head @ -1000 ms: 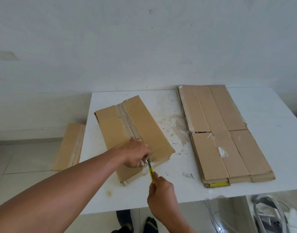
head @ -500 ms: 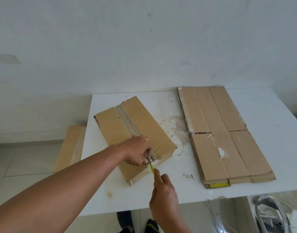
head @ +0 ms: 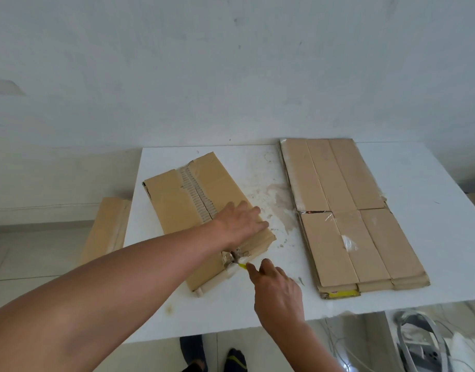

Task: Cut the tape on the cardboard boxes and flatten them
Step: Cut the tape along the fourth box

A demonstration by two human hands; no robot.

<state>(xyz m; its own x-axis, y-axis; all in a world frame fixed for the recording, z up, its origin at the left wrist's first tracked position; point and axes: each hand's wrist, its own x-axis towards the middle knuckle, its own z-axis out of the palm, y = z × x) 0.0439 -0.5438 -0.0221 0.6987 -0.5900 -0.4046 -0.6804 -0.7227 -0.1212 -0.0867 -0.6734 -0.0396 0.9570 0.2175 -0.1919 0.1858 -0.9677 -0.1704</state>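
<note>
I see the box (head: 177,210) on the table (head: 432,210). The left hand (head: 239,224) presses flat on the box's top, fingers straight. The right hand (head: 276,288) grips a yellow cutter (head: 241,266), its tip at the torn tape (head: 228,260) on the box's near end. Flattened cardboard (head: 346,216) lies right of the box.
</note>
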